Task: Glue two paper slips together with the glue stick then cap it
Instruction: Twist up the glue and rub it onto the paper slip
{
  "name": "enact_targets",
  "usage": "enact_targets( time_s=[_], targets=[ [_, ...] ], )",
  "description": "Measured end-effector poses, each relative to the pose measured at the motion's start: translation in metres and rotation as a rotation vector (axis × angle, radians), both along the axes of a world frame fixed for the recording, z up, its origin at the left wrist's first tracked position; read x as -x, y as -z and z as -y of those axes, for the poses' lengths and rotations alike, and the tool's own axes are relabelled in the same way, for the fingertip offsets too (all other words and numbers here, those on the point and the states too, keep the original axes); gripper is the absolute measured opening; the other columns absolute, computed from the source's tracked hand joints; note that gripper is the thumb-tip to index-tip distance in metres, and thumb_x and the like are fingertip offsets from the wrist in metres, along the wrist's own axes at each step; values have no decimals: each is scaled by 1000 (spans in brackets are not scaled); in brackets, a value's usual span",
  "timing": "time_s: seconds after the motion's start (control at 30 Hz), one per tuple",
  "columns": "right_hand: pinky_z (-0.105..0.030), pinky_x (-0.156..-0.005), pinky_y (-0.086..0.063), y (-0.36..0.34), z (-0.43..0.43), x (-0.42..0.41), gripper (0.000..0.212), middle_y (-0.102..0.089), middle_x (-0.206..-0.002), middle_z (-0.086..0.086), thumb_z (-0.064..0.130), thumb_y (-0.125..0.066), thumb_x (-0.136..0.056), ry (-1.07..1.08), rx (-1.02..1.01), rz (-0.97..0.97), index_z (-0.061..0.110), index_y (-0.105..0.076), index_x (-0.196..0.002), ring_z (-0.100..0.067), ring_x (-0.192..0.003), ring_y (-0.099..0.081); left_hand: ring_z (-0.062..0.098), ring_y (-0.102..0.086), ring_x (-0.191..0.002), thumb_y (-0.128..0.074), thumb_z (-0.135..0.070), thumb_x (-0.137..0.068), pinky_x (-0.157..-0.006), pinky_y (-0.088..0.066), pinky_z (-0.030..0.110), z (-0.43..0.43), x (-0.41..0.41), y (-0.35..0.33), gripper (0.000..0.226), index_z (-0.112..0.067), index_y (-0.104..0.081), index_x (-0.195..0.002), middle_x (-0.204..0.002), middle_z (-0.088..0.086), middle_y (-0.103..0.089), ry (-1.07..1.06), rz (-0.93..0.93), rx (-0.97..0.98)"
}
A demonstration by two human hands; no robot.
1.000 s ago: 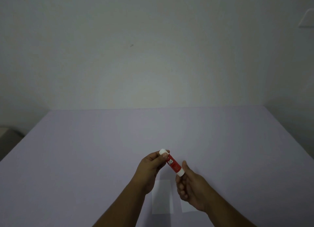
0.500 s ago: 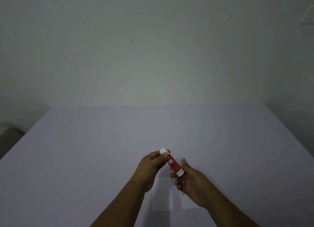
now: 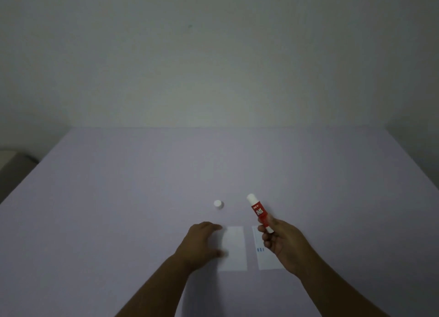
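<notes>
Cap now off: small white round cap (image 3: 218, 204) stands on lilac bench (image 3: 118, 198) at centre frame, right hand (image 3: 282, 243) clenched around red glue stick (image 3: 259, 212), left hand (image 3: 204, 242) released, spread over plain white paper slip (image 3: 234, 247), gluing apparently next.

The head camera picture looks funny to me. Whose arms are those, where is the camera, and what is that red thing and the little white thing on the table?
The camera sits on a person's head and looks down, so you see that person's own two arms reaching out. The right hand holds a red glue stick near its bottom end, with its white tip pointing up and away. The little white thing is the cap, standing alone on the pale purple table. The left hand is open and holds nothing; it is at the edge of a white paper slip. A second slip, with small blue marks, lies just beside it, partly hidden by the right hand.
</notes>
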State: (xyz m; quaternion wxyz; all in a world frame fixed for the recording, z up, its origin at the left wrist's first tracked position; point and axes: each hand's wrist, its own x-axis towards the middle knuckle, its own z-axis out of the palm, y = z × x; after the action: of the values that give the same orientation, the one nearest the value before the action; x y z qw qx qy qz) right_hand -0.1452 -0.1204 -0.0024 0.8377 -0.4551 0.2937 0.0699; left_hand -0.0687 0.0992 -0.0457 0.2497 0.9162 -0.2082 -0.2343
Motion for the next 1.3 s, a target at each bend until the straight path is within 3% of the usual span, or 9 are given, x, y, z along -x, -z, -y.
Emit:
enact_targets(
  time_s=[0.17,0.3,0.4,0.5,0.6,0.67,0.93,1.1,1.3],
  targets=[
    [-25,-55,-49,15,-1,5,20,-67,-83,-12,17,-51,-92,-15,25,8,2,-59,-103,-16,-62,-57,17,-29,-134,-67,-60,-63,-111,-27,31,0,0,27,94,-29,-30,-143,-150,-11,-32,117,73,-141],
    [-28,-62,-50,21,-1,5,19,-67,-92,-11,18,-51,-92,-92,172,31,7,-59,-104,-17,-68,-57,21,-28,-135,-65,-60,-63,-112,-28,35,0,-1,36,94,-25,-30,-144,-152,-8,-32,181,112,-232],
    [-24,-63,-53,26,-2,6,20,-67,-96,-7,18,-54,-91,-196,403,61,18,-59,-110,-14,-69,-60,19,-27,-133,-65,-61,-63,-110,-28,32,-3,1,40,94,-26,-31,-143,-151,-11,-33,156,130,-199],
    [-9,-65,-48,33,-7,9,23,-66,-92,11,15,-59,-88,-325,745,101,34,-63,-100,0,-73,-60,16,-29,-131,-64,-64,-61,-106,-31,31,-5,0,42,94,-29,-32,-142,-149,-13,-34,150,165,-174],
    [-15,-88,-37,45,-13,10,27,-59,-103,12,13,-60,-87,-498,1048,156,26,-63,-111,-4,-96,-53,14,-29,-131,-61,-68,-59,-106,-32,31,-7,0,46,96,-29,-31,-142,-149,-14,-34,153,182,-172],
    [-16,-91,-33,53,-18,12,29,-57,-105,9,14,-57,-88,-599,1146,213,22,-61,-116,-6,-100,-50,13,-30,-131,-59,-70,-58,-105,-31,31,-8,0,48,97,-30,-31,-142,-149,-14,-34,149,182,-170],
    [-16,-93,-31,64,-20,2,30,-63,-111,-3,15,-54,-90,-686,1337,338,19,-59,-119,-16,-106,-53,11,-29,-131,-58,-71,-55,-105,-30,29,-8,0,46,99,-32,-30,-142,-149,-16,-34,131,167,-156],
    [-29,-94,-38,60,-21,-25,29,-63,-111,-10,13,-51,-91,-592,1421,270,14,-58,-119,-23,-104,-54,13,-33,-128,-58,-70,-56,-102,-34,29,-8,1,43,96,-31,-34,-140,-147,-15,-37,145,190,-146],
    [-27,-95,-37,63,-25,-2,31,-62,-111,-8,16,-52,-91,-699,1377,303,18,-57,-121,-22,-106,-54,12,-31,-131,-62,-68,-57,-105,-32,31,-6,0,41,97,-30,-31,-141,-148,-15,-36,131,148,-142]
  ],
)
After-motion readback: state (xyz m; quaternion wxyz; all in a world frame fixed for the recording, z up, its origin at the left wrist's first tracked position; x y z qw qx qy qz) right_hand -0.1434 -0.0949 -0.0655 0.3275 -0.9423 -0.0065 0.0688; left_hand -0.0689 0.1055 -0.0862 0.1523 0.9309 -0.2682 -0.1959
